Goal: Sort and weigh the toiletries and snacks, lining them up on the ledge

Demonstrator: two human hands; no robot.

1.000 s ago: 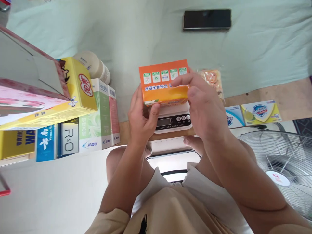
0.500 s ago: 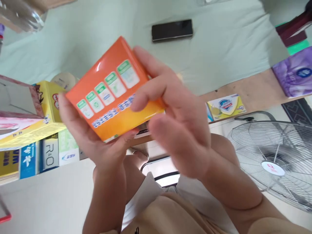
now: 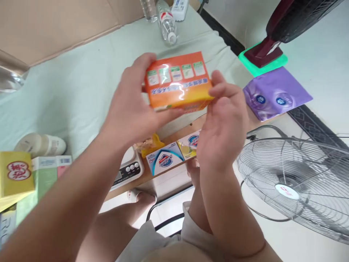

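A wide wire-guarded fan stands on a pale, glossy floor. Up and to the left of the fan stretches a surface spread with a wrinkled, pale green cloth, its bare wooden edge nearer the fan. Above the fan rises a plain whitish wall; a dark patterned band runs just beside the guard. Farthest from the fan, at upper left, is a tan, seamed panel. Bright, diffuse light whitens the floor left of the fan.

Orange box glossy, smooth; pale green cloth matt, wrinkled; bottle clear plastic; fan guard metal wire.
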